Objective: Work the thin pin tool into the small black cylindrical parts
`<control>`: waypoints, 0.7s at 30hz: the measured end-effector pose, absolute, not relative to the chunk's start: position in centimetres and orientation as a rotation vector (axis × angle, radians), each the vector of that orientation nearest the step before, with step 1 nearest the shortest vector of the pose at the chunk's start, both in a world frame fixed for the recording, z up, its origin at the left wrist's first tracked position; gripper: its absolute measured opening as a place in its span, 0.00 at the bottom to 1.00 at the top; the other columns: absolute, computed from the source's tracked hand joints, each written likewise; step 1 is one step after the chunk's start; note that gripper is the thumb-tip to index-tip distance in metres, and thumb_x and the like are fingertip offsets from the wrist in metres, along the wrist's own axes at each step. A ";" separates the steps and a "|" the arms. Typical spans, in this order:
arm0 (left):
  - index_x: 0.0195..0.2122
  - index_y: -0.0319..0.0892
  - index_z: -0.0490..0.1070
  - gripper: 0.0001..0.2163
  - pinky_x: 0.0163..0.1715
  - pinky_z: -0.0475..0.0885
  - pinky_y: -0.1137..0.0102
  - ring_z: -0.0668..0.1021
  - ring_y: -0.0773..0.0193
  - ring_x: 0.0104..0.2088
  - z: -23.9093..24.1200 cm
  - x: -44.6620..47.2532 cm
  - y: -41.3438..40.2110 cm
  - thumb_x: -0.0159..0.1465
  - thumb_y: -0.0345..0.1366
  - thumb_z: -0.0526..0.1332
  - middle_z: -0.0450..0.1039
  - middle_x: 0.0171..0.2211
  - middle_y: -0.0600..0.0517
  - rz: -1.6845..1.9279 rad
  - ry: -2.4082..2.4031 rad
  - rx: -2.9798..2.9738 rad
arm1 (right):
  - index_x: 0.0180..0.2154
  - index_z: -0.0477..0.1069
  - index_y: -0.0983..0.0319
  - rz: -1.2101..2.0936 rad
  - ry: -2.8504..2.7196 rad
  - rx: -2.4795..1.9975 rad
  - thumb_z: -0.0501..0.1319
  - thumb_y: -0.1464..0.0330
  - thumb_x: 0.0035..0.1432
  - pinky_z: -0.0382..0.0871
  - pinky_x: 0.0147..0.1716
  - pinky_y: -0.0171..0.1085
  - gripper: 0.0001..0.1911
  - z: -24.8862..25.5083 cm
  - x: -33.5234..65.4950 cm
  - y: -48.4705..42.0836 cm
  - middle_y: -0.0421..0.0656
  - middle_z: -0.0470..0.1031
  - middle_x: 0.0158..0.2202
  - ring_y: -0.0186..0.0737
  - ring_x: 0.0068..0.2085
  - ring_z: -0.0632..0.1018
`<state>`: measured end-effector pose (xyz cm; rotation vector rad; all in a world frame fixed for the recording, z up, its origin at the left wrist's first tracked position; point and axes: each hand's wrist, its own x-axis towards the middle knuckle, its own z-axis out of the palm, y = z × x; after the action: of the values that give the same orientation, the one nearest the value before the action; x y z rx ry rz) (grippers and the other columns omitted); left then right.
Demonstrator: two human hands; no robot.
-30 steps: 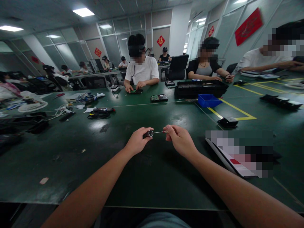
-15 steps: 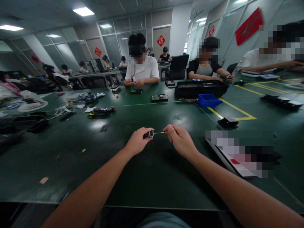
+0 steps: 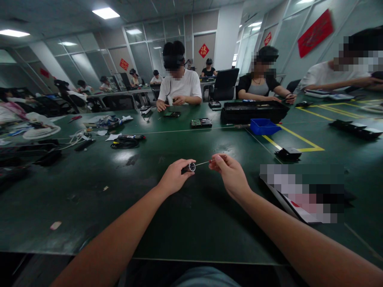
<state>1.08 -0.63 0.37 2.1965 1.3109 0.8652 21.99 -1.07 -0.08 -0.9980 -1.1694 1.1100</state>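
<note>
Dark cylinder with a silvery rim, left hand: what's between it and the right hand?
Head view: a thin silvery metal shaft, held in the right hand, spans the stretch toward the dark cylinder; tip contact unclear.

My right hand (image 3: 229, 173) has risen slightly relative to the dark cylinder (image 3: 191, 167), so the thin tool (image 3: 202, 163), nearly level beside the cylinder's open end before, now slants upward away from it. Beyond the cylinder, a co-worker's hands (image 3: 180, 100) have left the green board (image 3: 172, 114).

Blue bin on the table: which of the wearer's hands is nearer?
Right. The right hand is left of the blue bin, nearer the camera; the left hand is farther left.
</note>
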 end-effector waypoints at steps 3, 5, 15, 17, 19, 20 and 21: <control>0.57 0.49 0.71 0.19 0.54 0.67 0.62 0.74 0.59 0.51 0.4 1.0 -0.4 0.64 0.31 0.64 0.74 0.50 0.50 0.882 1.246 2.261 | 0.35 0.72 0.60 1.222 -0.987 -0.975 0.63 0.54 0.58 0.74 0.39 0.42 0.15 -0.3 22.1 -0.6 0.42 0.75 0.31 0.40 0.33 0.77; 0.57 0.50 0.71 0.19 0.55 0.66 0.60 0.74 0.58 0.51 0.3 0.8 0.0 0.64 0.31 0.63 0.74 0.49 0.50 0.835 1.241 2.312 | 0.33 0.72 0.59 1.273 -0.926 -1.005 0.63 0.55 0.58 0.74 0.35 0.42 0.14 -0.4 22.3 -0.3 0.41 0.73 0.27 0.39 0.29 0.75; 0.57 0.49 0.72 0.20 0.53 0.67 0.58 0.74 0.57 0.48 -0.5 0.5 0.5 0.64 0.32 0.64 0.74 0.46 0.49 0.711 1.320 2.321 | 0.37 0.70 0.59 1.038 -1.147 -1.055 0.59 0.55 0.62 0.72 0.36 0.40 0.14 -0.7 22.1 -0.5 0.40 0.75 0.31 0.39 0.33 0.76; 0.58 0.49 0.72 0.20 0.53 0.67 0.59 0.74 0.57 0.48 -0.4 0.6 0.3 0.64 0.32 0.64 0.74 0.46 0.49 0.699 1.322 2.322 | 0.38 0.70 0.59 0.995 -1.202 -1.059 0.58 0.55 0.63 0.72 0.37 0.41 0.14 -0.7 22.0 -0.7 0.41 0.75 0.32 0.39 0.33 0.77; 0.58 0.49 0.71 0.20 0.54 0.66 0.59 0.74 0.57 0.48 -0.3 0.7 0.2 0.64 0.32 0.63 0.74 0.46 0.49 0.687 1.319 2.324 | 0.38 0.70 0.59 0.957 -1.244 -1.075 0.58 0.55 0.64 0.72 0.37 0.41 0.14 -0.5 22.0 -0.8 0.41 0.75 0.32 0.39 0.33 0.77; 0.58 0.49 0.71 0.20 0.54 0.66 0.59 0.74 0.57 0.48 -0.3 0.8 0.1 0.64 0.32 0.63 0.74 0.47 0.49 0.683 1.317 2.326 | 0.38 0.69 0.59 0.940 -1.267 -1.085 0.57 0.55 0.64 0.72 0.37 0.42 0.14 -0.4 22.0 -0.9 0.42 0.75 0.32 0.39 0.34 0.77; 0.59 0.49 0.70 0.21 0.54 0.66 0.59 0.74 0.57 0.48 -0.2 0.8 0.1 0.64 0.32 0.63 0.74 0.47 0.49 0.681 1.314 2.329 | 0.39 0.69 0.59 0.922 -1.291 -1.100 0.57 0.56 0.64 0.72 0.38 0.42 0.14 -0.3 22.0 -1.0 0.42 0.76 0.33 0.40 0.34 0.77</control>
<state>0.79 0.08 -0.24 2.3288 1.3140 0.6809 21.98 -0.97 -0.27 -1.0997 -1.2905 0.9216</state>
